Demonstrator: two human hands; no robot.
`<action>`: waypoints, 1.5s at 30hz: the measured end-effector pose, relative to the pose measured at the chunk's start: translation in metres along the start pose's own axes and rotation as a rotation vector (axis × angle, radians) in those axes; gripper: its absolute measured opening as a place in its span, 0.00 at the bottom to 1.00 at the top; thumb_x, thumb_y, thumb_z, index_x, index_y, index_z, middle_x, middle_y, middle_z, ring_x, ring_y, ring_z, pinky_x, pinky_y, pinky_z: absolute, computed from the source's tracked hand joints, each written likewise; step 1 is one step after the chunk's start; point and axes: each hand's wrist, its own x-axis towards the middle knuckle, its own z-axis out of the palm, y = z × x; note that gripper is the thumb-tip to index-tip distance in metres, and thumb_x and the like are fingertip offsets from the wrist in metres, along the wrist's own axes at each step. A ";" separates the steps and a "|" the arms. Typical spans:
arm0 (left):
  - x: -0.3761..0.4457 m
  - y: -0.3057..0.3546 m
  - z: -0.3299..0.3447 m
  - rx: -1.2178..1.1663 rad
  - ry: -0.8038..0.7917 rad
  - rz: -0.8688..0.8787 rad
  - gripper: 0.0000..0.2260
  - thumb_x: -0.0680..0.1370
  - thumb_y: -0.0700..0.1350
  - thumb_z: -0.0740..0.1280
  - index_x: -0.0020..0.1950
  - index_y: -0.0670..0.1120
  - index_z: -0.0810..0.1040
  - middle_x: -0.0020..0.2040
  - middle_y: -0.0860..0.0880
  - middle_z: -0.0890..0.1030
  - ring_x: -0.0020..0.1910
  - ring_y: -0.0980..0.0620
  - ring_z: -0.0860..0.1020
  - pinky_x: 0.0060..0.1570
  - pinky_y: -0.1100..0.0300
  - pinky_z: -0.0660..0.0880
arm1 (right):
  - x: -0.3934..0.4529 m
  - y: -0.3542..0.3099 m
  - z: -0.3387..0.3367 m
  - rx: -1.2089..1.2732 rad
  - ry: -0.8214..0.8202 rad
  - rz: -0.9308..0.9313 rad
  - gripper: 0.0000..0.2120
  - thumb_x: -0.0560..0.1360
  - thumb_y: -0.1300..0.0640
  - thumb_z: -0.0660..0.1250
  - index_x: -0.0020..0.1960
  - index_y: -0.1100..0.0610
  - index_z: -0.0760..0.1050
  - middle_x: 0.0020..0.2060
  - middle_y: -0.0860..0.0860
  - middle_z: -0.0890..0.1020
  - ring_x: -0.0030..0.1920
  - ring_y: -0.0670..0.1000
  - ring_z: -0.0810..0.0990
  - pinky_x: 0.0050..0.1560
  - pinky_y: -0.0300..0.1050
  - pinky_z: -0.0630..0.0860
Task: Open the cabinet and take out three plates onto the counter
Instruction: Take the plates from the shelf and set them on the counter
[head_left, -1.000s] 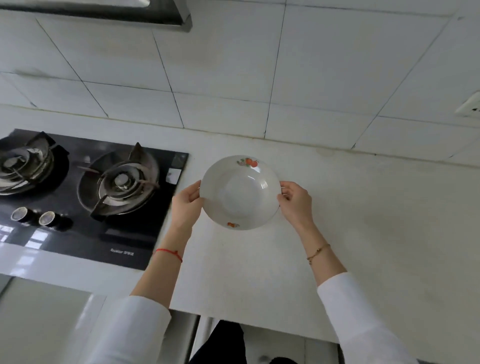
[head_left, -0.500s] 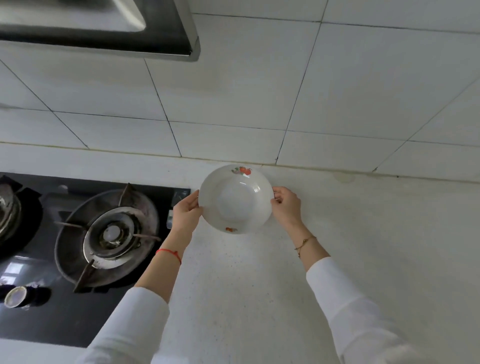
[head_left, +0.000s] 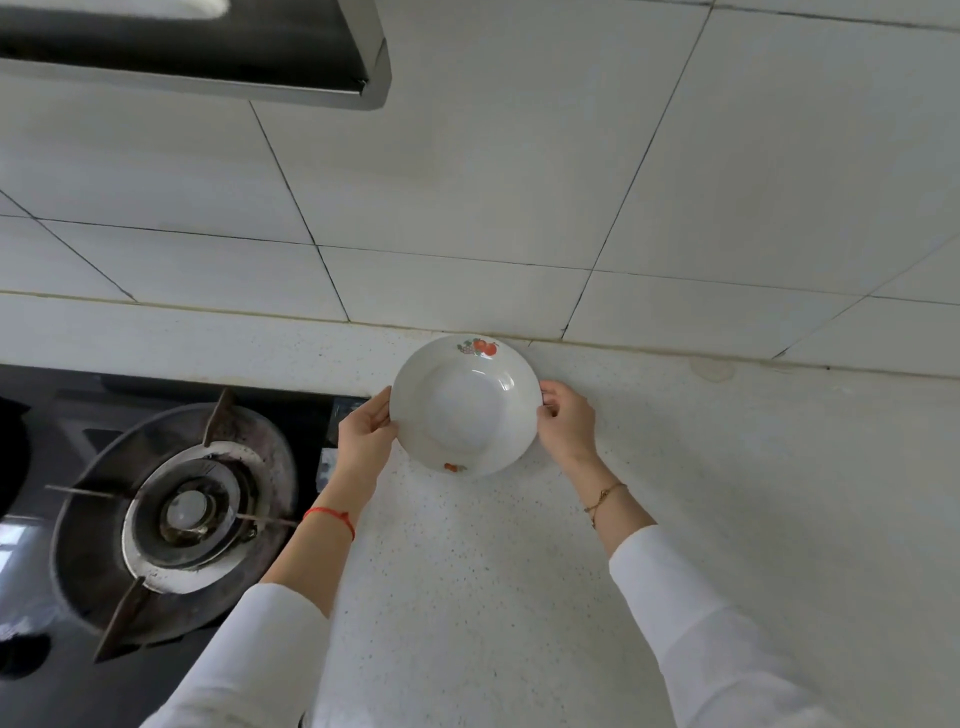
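A white deep plate (head_left: 465, 405) with small red fruit prints on its rim is near the back of the speckled counter (head_left: 519, 597), close to the tiled wall. My left hand (head_left: 363, 441) grips its left rim and my right hand (head_left: 566, 421) grips its right rim. The plate looks level, at or just above the counter surface; I cannot tell whether it touches. The cabinet is out of view.
A black gas hob with a round burner (head_left: 176, 514) lies left of the plate, its edge beside my left hand. A range hood (head_left: 208, 52) hangs at the upper left. A white tiled wall (head_left: 519, 182) backs the counter.
Both hands have carried the plate farther back toward the wall, and my view has moved forward and up, so the hob's left burner and the knobs have left the frame.
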 end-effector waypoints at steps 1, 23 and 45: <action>0.001 0.000 0.000 0.003 0.002 0.001 0.24 0.76 0.27 0.63 0.71 0.41 0.71 0.65 0.47 0.78 0.64 0.51 0.76 0.62 0.57 0.75 | 0.001 0.000 0.000 0.002 -0.001 0.002 0.17 0.75 0.70 0.60 0.61 0.59 0.75 0.49 0.51 0.80 0.47 0.46 0.76 0.42 0.28 0.68; -0.097 0.050 -0.004 0.798 0.076 0.530 0.20 0.80 0.43 0.63 0.72 0.44 0.70 0.69 0.45 0.74 0.69 0.45 0.71 0.68 0.49 0.69 | -0.075 -0.006 -0.072 -0.389 -0.069 -0.241 0.22 0.80 0.54 0.58 0.72 0.60 0.63 0.69 0.57 0.70 0.70 0.57 0.65 0.70 0.54 0.65; -0.398 -0.021 0.032 0.787 0.114 0.729 0.17 0.79 0.40 0.66 0.68 0.44 0.75 0.65 0.47 0.78 0.65 0.48 0.76 0.67 0.57 0.69 | -0.330 0.093 -0.218 -0.302 0.128 -0.475 0.21 0.79 0.54 0.61 0.71 0.58 0.66 0.65 0.54 0.74 0.70 0.54 0.64 0.70 0.53 0.63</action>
